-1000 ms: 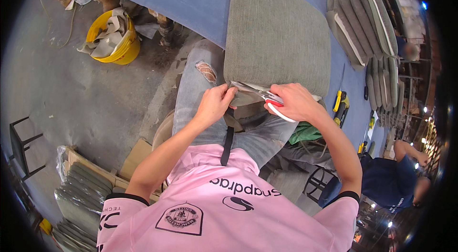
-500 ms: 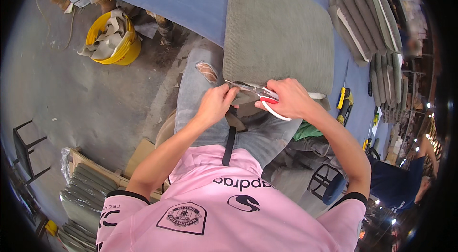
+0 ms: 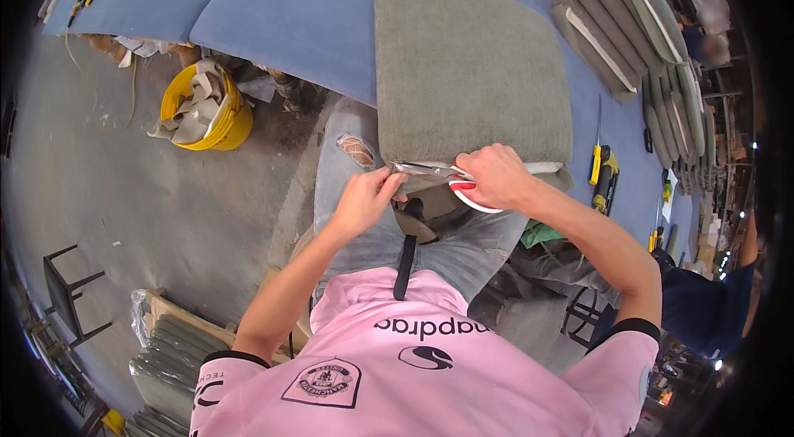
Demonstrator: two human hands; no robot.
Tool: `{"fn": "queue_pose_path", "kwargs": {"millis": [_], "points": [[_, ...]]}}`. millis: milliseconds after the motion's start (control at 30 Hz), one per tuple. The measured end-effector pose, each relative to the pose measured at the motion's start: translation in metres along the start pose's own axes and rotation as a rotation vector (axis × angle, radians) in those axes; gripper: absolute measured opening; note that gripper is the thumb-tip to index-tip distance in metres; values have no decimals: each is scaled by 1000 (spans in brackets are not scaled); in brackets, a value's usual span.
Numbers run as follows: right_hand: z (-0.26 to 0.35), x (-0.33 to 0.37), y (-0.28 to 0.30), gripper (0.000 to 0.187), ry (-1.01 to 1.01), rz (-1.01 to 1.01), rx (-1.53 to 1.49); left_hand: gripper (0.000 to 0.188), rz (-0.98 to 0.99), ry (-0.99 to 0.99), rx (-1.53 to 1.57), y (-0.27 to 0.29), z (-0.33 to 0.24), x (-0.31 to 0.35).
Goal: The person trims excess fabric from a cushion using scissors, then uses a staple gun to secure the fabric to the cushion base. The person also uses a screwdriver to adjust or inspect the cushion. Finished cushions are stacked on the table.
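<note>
Two hands work the bench's near edge: right hand (image 3: 495, 176) grips scissors (image 3: 430, 172); left hand (image 3: 368, 197) apparently pinches the soft, limp cushion (image 3: 467, 65) fabric.

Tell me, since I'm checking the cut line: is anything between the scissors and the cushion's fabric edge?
Nothing visible. The right hand holds the red-handled scissors at the grey cushion near edge; the left hand pinches the fabric beside the blades.

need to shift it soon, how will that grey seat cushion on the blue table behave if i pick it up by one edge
The grey seat cushion looks thick and padded, so probably light for its size. It lies flat and keeps square edges, so it may hold its shape rather than flop. Its fuzzy fabric likely grips well; the right hand holds scissors at its near edge.
</note>
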State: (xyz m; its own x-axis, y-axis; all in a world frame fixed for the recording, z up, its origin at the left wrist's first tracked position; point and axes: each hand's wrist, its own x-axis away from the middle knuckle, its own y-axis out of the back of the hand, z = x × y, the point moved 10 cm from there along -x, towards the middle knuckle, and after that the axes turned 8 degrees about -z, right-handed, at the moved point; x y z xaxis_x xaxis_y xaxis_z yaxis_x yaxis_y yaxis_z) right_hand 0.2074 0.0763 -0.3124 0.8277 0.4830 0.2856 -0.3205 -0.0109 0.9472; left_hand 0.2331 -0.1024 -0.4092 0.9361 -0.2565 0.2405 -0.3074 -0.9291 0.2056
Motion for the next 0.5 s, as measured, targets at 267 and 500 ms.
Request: {"fn": "queue_pose_path", "kwargs": {"millis": [267, 500], "points": [[8, 0, 2, 49, -66, 83, -99, 33, -38, -16, -15, -6, 8, 7], [-7, -2, -8, 49, -1, 72, -87, 31, -38, -10, 39, -6, 3, 9]]}}
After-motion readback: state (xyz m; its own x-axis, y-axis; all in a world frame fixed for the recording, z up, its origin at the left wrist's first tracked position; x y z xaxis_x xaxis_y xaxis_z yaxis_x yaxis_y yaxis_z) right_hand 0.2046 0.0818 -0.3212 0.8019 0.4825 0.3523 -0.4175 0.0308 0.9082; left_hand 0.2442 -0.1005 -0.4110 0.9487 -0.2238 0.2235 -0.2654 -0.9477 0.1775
